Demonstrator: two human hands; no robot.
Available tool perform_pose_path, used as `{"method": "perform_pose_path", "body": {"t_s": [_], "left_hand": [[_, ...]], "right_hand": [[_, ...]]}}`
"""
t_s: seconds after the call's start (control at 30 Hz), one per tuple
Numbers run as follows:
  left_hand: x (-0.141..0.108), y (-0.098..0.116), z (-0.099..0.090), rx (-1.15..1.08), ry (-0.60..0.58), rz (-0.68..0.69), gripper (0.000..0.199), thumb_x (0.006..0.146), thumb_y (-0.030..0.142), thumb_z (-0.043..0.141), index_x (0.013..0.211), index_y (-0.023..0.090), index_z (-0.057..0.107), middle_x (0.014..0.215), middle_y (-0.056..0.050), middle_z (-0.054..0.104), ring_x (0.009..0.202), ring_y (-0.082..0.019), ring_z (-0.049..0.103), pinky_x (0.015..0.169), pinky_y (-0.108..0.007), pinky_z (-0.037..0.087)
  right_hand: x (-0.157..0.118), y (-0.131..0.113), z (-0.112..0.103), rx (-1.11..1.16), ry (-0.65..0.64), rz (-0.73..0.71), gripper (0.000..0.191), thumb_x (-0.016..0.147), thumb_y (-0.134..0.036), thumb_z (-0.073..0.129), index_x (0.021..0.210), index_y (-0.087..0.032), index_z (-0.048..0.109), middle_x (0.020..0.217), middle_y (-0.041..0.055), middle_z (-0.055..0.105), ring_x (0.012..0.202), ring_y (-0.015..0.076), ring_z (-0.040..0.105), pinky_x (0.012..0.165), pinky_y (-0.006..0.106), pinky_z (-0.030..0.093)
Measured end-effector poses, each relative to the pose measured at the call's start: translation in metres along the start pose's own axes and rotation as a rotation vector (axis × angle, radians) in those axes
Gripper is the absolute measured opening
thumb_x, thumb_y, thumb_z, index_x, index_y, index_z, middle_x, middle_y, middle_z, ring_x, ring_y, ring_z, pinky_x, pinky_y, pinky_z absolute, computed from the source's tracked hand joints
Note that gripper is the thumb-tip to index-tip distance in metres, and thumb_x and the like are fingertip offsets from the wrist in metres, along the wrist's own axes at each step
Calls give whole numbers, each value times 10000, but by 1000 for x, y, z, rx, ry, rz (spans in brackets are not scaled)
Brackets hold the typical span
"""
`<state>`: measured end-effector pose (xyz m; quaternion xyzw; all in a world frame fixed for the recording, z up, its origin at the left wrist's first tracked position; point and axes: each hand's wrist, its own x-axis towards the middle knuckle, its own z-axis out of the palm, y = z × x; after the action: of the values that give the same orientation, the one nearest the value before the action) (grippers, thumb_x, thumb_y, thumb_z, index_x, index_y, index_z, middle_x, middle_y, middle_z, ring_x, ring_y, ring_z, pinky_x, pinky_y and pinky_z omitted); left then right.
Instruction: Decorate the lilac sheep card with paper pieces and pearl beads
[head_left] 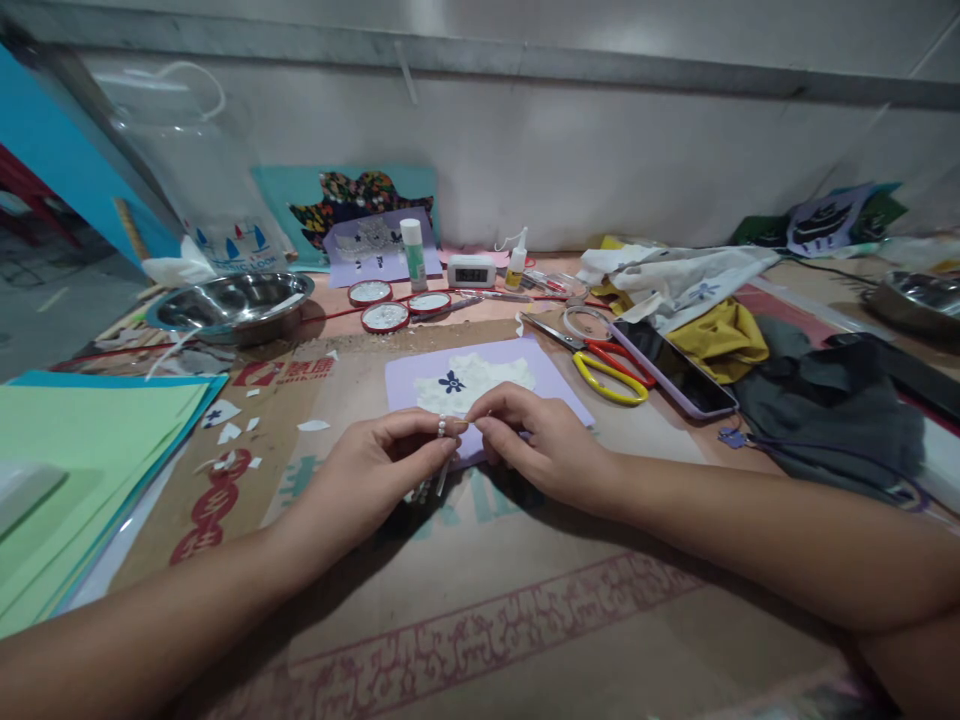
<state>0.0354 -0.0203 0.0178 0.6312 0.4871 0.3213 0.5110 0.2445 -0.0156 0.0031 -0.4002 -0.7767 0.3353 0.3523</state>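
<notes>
My left hand (382,455) pinches a short strand of white pearl-like beads (442,426) between thumb and fingers. A loose end hangs below it. Close against its fingertips, my right hand (544,440) is closed in a pinch; what lies in it is too small to make out. Just beyond both hands lies a lilac sheet (559,385) bearing a white, ragged-edged fabric piece (487,375) with a dark blue flower (451,381). Its near edge is partly hidden by my fingers.
Yellow-and-red-handled scissors (611,380) and a phone (675,370) lie to the right. Behind are lidded bead dishes (385,316), a glue stick (413,255), a small clock (472,271) and a glue bottle (517,262). A metal bowl (232,305) and green paper (97,450) sit left.
</notes>
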Motion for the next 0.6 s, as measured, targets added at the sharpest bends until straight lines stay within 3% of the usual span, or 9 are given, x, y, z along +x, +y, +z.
{"method": "perform_pose_path", "body": {"t_s": [0.6], "left_hand": [[-2,1,0,81,0,72,201,851,387,679,928,250,805,990,-44,765,883,-214,669,810,-321,511]], "right_hand": [[4,-2,5,373,-128,183,85,979,-254,487,991,-192,544,564,-77,559,473,79,520,463,174,399]]}}
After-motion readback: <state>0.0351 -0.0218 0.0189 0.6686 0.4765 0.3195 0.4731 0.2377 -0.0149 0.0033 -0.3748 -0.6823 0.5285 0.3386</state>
